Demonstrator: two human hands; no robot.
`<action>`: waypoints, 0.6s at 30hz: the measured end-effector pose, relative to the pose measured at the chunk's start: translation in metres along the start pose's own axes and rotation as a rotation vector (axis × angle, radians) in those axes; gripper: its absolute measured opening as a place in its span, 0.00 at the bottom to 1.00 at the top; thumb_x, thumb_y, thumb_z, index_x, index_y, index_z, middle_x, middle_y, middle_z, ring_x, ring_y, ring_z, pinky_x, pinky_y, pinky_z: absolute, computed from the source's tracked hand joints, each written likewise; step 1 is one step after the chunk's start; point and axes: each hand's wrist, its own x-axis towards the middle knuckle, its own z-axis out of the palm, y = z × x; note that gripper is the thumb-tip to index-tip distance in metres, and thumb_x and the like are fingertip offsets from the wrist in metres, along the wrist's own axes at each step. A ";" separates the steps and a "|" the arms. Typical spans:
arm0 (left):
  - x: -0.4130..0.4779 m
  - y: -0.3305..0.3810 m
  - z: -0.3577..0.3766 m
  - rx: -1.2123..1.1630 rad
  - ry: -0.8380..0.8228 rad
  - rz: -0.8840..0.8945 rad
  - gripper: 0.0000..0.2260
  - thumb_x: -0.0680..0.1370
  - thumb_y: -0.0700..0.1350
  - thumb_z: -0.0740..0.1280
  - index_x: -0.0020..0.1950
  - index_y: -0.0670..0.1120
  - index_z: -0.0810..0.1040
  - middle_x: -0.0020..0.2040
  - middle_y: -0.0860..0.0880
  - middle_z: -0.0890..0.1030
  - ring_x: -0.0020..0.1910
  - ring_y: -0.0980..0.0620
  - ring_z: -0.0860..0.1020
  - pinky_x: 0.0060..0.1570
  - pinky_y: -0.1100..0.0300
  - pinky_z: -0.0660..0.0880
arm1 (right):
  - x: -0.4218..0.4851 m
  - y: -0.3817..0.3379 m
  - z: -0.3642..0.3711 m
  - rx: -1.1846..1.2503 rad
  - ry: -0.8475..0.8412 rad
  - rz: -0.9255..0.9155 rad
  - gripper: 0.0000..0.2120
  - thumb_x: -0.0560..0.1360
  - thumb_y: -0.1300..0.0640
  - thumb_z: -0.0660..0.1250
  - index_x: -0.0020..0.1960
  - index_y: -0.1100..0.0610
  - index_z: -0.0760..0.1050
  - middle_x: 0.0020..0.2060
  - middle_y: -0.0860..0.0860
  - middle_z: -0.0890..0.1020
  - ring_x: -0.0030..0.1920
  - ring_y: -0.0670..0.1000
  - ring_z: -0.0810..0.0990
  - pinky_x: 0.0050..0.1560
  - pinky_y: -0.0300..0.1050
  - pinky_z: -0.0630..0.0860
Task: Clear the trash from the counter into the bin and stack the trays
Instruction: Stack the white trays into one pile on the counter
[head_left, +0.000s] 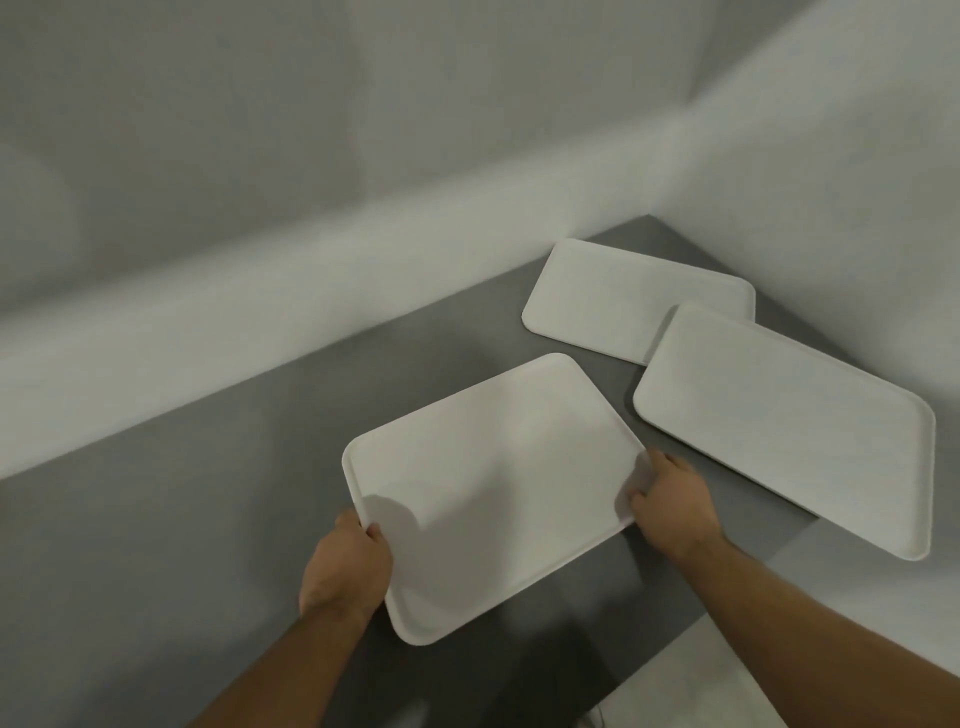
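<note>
Three empty white trays are on the grey counter (208, 519). The nearest tray (493, 483) is held at both short edges: my left hand (345, 566) grips its near-left rim and my right hand (670, 499) grips its right rim. A second tray (789, 426) lies to the right, reaching over the counter's front edge. Its far corner overlaps the third tray (623, 299), which lies in the back corner by the wall. No trash or bin is in view.
White walls (363, 156) meet at a corner behind the trays, with a pale ledge (260, 322) along the counter's back. The counter's front edge runs at the lower right, with light floor (701, 691) beyond.
</note>
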 end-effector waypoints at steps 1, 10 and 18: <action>0.003 0.000 -0.001 -0.009 -0.007 0.010 0.14 0.82 0.49 0.57 0.62 0.44 0.74 0.54 0.43 0.82 0.50 0.41 0.81 0.50 0.46 0.80 | 0.001 -0.002 0.001 -0.004 0.001 0.005 0.18 0.75 0.62 0.66 0.65 0.61 0.74 0.60 0.58 0.78 0.59 0.60 0.77 0.58 0.46 0.74; 0.011 -0.001 -0.007 -0.073 -0.005 -0.001 0.09 0.80 0.48 0.63 0.56 0.45 0.71 0.49 0.44 0.82 0.45 0.42 0.81 0.46 0.46 0.80 | -0.009 0.004 -0.007 0.052 -0.014 -0.007 0.15 0.73 0.58 0.70 0.60 0.56 0.75 0.52 0.52 0.77 0.58 0.59 0.77 0.52 0.44 0.71; 0.002 0.070 -0.001 -0.015 0.074 0.418 0.12 0.78 0.49 0.69 0.57 0.50 0.71 0.46 0.50 0.78 0.41 0.50 0.77 0.39 0.53 0.78 | -0.040 0.081 -0.061 0.257 0.181 0.234 0.28 0.76 0.47 0.71 0.73 0.52 0.72 0.65 0.53 0.79 0.61 0.54 0.79 0.63 0.52 0.76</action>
